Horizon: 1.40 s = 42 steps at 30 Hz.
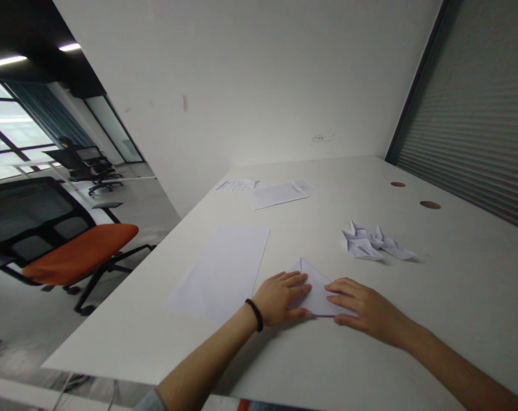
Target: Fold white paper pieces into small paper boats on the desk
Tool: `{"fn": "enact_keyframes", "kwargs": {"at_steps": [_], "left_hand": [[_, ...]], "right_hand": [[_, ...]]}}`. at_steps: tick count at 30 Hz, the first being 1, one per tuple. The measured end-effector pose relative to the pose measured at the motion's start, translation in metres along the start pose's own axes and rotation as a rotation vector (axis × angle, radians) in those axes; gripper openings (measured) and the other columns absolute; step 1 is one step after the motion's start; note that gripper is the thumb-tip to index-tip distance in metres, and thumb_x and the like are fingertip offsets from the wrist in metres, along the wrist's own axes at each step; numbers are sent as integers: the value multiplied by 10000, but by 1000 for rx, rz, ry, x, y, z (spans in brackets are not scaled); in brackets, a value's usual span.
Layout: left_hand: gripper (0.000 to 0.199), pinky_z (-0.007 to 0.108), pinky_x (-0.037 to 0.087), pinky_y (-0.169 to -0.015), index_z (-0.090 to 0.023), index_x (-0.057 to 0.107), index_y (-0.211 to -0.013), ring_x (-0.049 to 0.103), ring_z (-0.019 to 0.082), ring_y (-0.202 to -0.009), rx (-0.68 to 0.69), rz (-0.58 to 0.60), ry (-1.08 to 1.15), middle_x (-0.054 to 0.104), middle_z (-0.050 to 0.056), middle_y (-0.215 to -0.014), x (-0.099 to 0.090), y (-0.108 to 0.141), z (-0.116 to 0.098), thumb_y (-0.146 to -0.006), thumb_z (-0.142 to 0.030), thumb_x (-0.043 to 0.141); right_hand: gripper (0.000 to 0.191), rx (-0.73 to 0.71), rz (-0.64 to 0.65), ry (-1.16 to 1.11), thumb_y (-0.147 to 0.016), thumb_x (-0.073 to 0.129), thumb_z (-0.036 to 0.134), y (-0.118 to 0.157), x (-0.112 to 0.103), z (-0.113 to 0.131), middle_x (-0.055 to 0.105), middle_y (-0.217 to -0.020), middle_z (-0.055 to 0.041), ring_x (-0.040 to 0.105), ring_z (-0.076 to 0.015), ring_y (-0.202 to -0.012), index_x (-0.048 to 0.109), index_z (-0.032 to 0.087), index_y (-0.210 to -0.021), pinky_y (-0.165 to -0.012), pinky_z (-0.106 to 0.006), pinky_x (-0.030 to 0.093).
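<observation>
A folded white paper [316,291] lies on the white table near its front edge, its pointed top facing away from me. My left hand [281,297], with a dark band at the wrist, rests flat on the paper's left part with fingers spread. On the right part lie the fingertips of my right hand [361,308], its fingers apart. Both hands cover the side corners of the paper. Left of my left hand is a flat white sheet [224,268]. Beyond my right hand sit several folded paper shapes [364,242], bunched together.
Printed sheets [279,195] lie toward the back of the table [327,214], near the wall. Two round brown inserts [430,205] are set in the tabletop at the right. An orange-seated chair [81,251] stands left of the table.
</observation>
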<state>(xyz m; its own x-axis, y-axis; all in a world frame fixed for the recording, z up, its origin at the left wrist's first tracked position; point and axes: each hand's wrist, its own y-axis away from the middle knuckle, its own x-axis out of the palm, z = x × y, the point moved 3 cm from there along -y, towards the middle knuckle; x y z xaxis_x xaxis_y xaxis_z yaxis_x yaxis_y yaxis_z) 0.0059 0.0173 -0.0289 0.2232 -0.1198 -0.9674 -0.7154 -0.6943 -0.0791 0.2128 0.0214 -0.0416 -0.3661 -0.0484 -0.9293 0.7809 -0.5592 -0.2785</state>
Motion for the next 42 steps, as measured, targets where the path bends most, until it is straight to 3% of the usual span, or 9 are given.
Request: {"fn": "enact_keyframes", "kwargs": {"at_steps": [5,11,20,27,33,39,42], "left_hand": [[474,378,272,-1027,-198,500,-1194,379,221,-1208,-1,-26,115,428,89,-1309,2,-13,15,-806,-470,502],[457,364,228,-1052,-213,525,-1178,357,205,-1227,9,2,307,418,71,-1319,-1,-1,28,-779,-431,564],[432,322,319,-1004,-184,538,-1160,426,188,-1177,50,33,416,473,81,-1272,-10,11,37,-762,-343,597],[591,352,314,-1011,-210,493,-1205,387,207,-1206,5,51,377,419,75,-1318,-11,14,36,-666,-358,689],[496,306,363,-981,-191,522,-1171,456,179,-1141,-52,37,250,486,64,-1259,-14,18,30,-685,-166,615],[557,336,363,-976,-191,503,-1186,441,202,-1136,-33,-27,190,483,81,-1245,-13,17,29,-675,-341,667],[482,330,368,-972,-202,513,-1174,447,186,-1130,-26,-24,204,502,70,-1228,-11,16,31,-725,-333,630]], "right_hand": [[246,19,-89,10,-873,417,230,-2,-1,-16,664,-995,-55,591,-181,-945,642,205,-972,-848,-345,480],[202,112,-209,-47,-851,464,233,4,5,-24,702,-885,-27,644,-165,-814,657,208,-907,-753,-301,518],[156,260,-53,-255,-773,564,354,0,-5,-25,681,-923,-21,610,-183,-887,666,239,-802,-803,-312,477],[500,299,33,-178,-702,609,454,-3,1,-26,458,-1266,-95,501,-241,-1051,559,247,-1155,-909,-390,406],[523,243,75,-58,-749,542,497,-4,4,-29,453,-1297,-104,418,-257,-1155,531,215,-1189,-976,-433,334],[498,243,113,-31,-799,469,504,-5,0,-28,458,-1299,-108,418,-254,-1168,538,192,-1180,-983,-446,321],[501,243,123,-33,-805,449,516,-6,-1,-29,446,-1310,-104,417,-257,-1171,539,196,-1180,-981,-458,319]]}}
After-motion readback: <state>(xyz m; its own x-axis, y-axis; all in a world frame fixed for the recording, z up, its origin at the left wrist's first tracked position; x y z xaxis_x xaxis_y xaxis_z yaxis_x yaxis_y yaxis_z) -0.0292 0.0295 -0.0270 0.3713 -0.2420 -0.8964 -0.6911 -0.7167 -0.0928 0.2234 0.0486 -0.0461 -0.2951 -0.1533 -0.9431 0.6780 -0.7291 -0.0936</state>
